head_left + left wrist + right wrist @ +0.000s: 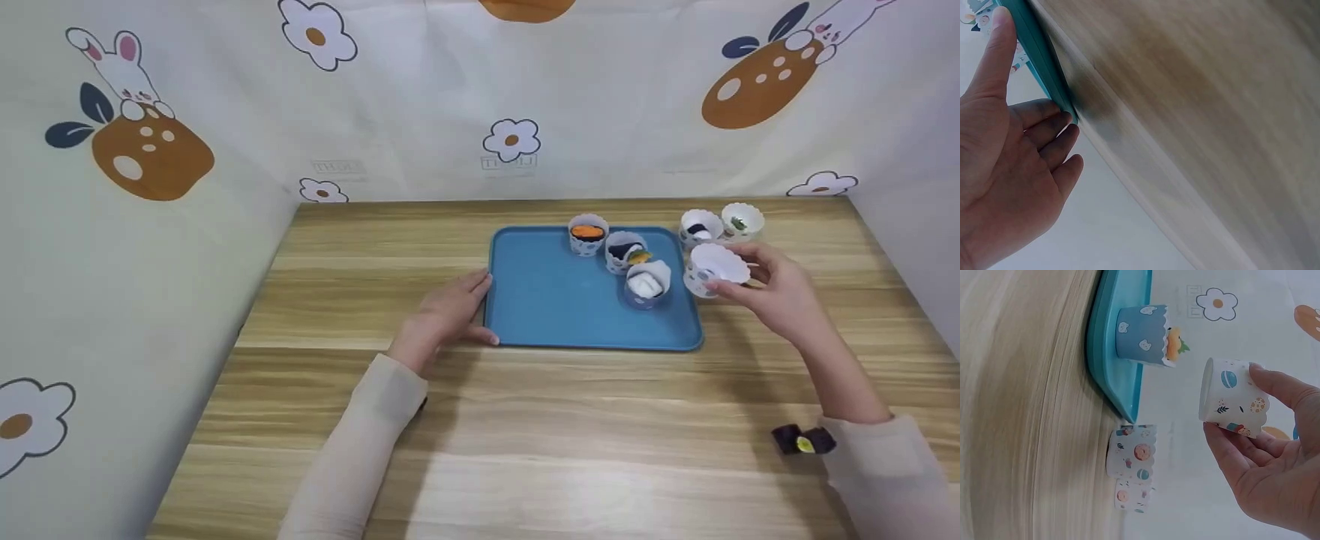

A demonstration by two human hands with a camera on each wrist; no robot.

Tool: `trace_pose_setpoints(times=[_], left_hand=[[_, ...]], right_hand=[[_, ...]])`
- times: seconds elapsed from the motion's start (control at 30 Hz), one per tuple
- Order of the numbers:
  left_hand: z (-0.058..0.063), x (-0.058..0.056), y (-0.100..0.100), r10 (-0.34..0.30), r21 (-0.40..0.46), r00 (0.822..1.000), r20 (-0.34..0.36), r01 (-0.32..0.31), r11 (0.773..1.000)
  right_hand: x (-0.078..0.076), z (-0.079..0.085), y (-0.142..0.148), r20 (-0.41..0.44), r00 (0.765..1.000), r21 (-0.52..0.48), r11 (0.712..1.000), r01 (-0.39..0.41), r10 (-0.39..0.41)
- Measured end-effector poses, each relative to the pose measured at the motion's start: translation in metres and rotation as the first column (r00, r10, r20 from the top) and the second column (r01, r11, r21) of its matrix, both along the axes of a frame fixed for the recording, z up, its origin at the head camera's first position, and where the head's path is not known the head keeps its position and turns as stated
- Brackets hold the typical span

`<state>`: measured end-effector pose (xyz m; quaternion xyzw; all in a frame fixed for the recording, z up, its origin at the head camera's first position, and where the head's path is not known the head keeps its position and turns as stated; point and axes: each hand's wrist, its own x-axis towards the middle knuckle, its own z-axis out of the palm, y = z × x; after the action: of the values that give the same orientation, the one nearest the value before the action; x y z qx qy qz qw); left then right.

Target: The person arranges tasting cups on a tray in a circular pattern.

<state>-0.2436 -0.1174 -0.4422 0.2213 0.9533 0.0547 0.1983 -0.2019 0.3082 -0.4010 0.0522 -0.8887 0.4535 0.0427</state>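
My right hand (780,296) pinches a white baking cup (705,279) between thumb and fingers. In the right wrist view this cup (1235,396) is raised above the table, with pastry prints on its side. My left hand (442,315) touches the left edge of a blue tray (540,300); its thumb and fingers (1058,146) lie along the rim. Three cups sit on the tray's right half: one with an orange-topped toy sushi (587,234), one with dark and white pieces (622,253), and a blue cup (645,298) holding something white.
Two white cups, one with a black-and-white piece (700,229) and one with a green bit (742,223), stand beyond the tray's back right corner. Dark roll-shaped pieces (787,439) appear beside the right sleeve. A printed curtain (420,112) borders the wooden table (360,247).
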Motion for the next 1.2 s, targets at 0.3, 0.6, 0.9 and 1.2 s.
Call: trace_pose_setpoints(times=[0.3,0.6,0.9,1.2], left_hand=[[-0.001,0.000,0.001,0.007,0.008,1.000,-0.001,-0.007,1.000],[-0.003,-0.001,-0.001,0.003,0.012,1.000,-0.022,-0.003,1.000],[-0.003,-0.001,-0.001,0.010,0.034,1.000,-0.006,-0.010,0.999],[-0.002,0.000,-0.001,0.024,0.040,1.000,0.005,-0.025,0.999]], right_hand=[[0.002,0.005,-0.013,0.025,0.999,-0.002,0.999,-0.035,0.035],[0.003,0.006,-0.023,0.034,0.998,0.005,0.999,-0.051,0.051],[0.003,0.006,-0.038,0.038,0.996,0.004,0.997,-0.080,0.080],[0.002,0.003,-0.048,0.058,0.990,-0.027,0.992,-0.125,0.127]])
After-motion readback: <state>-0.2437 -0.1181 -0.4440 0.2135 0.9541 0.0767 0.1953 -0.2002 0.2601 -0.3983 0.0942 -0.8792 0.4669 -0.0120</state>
